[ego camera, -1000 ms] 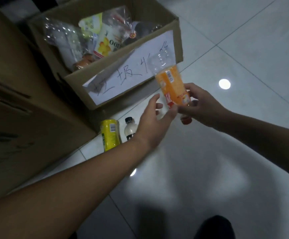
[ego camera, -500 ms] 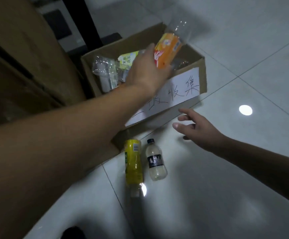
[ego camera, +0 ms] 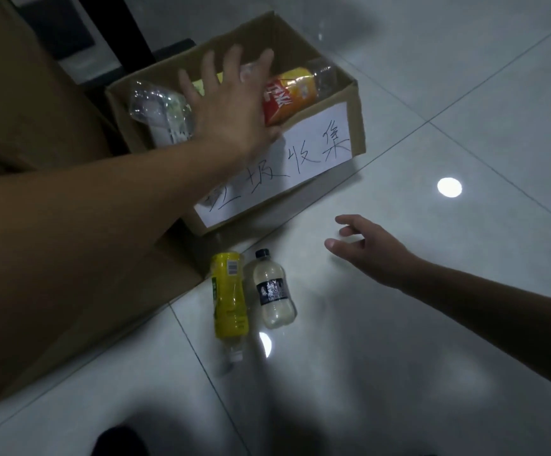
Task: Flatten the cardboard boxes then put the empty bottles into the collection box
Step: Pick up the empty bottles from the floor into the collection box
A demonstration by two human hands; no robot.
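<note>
The cardboard collection box (ego camera: 358, 116) with a handwritten white paper label stands on the tiled floor. An orange-labelled bottle (ego camera: 292, 93) lies inside it at the right, beside clear crushed bottles (ego camera: 160, 108). My left hand (ego camera: 231, 106) hovers over the box with fingers spread, holding nothing, its edge by the orange bottle. My right hand (ego camera: 371, 250) hangs open above the floor in front of the box. A yellow bottle (ego camera: 229, 296) and a small milky bottle with a black label (ego camera: 272, 292) lie side by side on the floor below the box.
Large brown cardboard (ego camera: 21, 103) rises at the left, running down to the floor near the yellow bottle. A dark post and black object (ego camera: 70, 31) stand behind the box. Pale glossy floor tiles (ego camera: 432, 357) spread to the right and front.
My left hand carried the orange bottle from my right hand up over the box and let it go; it now lies inside. My right hand stayed low, open.
</note>
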